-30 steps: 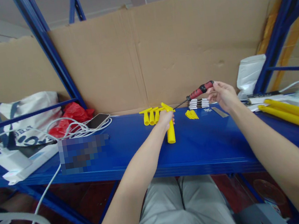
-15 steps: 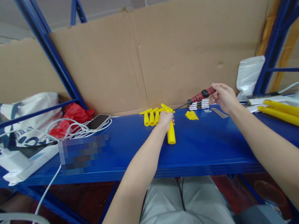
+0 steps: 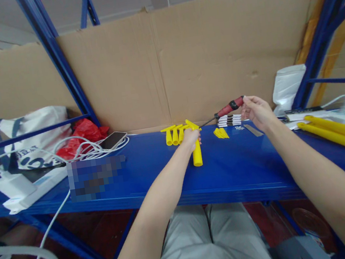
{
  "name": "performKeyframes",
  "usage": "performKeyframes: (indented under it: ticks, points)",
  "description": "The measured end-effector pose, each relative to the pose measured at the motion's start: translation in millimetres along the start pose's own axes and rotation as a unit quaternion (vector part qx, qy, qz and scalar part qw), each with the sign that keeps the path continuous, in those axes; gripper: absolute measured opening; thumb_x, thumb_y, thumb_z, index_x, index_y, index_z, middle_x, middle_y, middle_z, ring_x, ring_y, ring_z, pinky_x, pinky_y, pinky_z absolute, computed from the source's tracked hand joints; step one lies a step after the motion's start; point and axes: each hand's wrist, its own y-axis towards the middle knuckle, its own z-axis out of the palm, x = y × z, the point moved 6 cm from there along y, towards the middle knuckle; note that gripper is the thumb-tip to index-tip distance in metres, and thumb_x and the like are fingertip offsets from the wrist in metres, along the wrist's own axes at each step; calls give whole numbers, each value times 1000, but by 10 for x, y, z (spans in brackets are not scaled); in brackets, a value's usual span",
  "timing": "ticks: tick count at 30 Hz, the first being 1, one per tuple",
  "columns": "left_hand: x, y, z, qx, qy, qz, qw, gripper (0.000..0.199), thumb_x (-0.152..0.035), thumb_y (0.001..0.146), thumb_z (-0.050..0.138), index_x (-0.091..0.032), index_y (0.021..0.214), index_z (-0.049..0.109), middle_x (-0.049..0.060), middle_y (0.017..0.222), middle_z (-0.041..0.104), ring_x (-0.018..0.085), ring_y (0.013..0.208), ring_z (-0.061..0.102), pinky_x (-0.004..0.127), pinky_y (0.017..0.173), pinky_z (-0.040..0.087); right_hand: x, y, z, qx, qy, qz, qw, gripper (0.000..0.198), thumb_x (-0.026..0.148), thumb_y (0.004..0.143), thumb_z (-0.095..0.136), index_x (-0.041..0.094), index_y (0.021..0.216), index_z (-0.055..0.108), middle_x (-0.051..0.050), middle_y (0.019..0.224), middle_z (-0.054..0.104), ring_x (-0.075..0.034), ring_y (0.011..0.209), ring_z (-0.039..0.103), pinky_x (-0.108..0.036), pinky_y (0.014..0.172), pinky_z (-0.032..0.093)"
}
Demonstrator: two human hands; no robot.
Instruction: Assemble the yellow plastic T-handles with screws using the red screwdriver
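Note:
My left hand (image 3: 192,138) is wrapped round a yellow T-shaped scraper (image 3: 197,157), its round handle toward me and its wide head away. My right hand (image 3: 258,111) pinches the handle end of a screwdriver (image 3: 230,107), red with a black band. The screwdriver's thin shaft slants down left to the scraper's head; its tip is hard to make out there. Several similar yellow scrapers (image 3: 169,137) stand in a row just left of my left hand. Between my hands lie small yellow pieces (image 3: 221,133), a stack of white packets (image 3: 229,120), tiny screws (image 3: 239,127) and a metal blade (image 3: 253,130).
Long yellow tubes (image 3: 338,133) and a white power strip lie on the right of the blue bench (image 3: 152,167). At left are a phone (image 3: 114,141), white cables, a red bag (image 3: 79,139) and a cloth bag (image 3: 37,136). Cardboard (image 3: 200,56) walls the back.
The screwdriver handle has shifted slightly left and up and turned a little, with my right fingers now at its very end. My left hand and the scraper stay in place.

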Motion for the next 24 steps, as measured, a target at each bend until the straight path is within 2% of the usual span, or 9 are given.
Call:
performKeyframes:
  ticks: [7,11,18,24]
  points:
    - [-12,-22,-2,-4,7,1,1000,17,-3,75,43,-17,65,42,-6,47,40,4,35,35,19,39,30,-28,9,-28,-27,10,15,999,31,37,60,73,20,61,47,7,41,41,-7,34,40,-20,31,31]
    - [-7,-12,-6,-4,7,4,1000,18,-2,75,43,-17,65,42,-6,48,41,5,35,36,20,39,30,-15,-1,2,0,-2,12,1000,28,43,67,67,19,69,53,8,38,34,-6,33,36,-19,33,31]
    - [4,-5,-14,-10,5,1,1000,17,-4,74,47,-17,65,42,-6,47,40,4,35,35,19,40,30,-7,-32,58,40,8,41,998,21,35,69,67,20,75,54,4,58,55,-7,48,51,-18,40,39]
    - [6,-7,-15,-12,4,0,1000,17,-4,75,47,-17,65,41,-6,48,40,4,36,36,19,40,30,-19,-22,28,10,11,17,1000,25,36,64,71,20,71,52,5,54,51,-6,44,48,-18,38,38]
